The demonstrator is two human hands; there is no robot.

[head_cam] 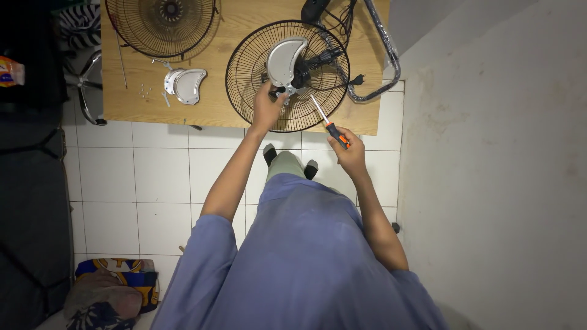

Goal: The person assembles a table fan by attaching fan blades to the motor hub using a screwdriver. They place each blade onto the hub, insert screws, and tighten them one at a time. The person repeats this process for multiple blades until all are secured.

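A black wire fan grille lies on the wooden table with the fan's motor hub and one silver blade mounted at its centre. My left hand reaches onto the grille and grips the hub just below the blade. An orange-and-black screwdriver is held in my right hand, its shaft pointing up and left toward the hub. Its tip sits just right of my left hand.
A second black grille lies at the table's top left. Two loose silver blades and small screws rest beside it. A black cord with plug and a wrapped fan stand tube sit right. Chair at left; grey wall right.
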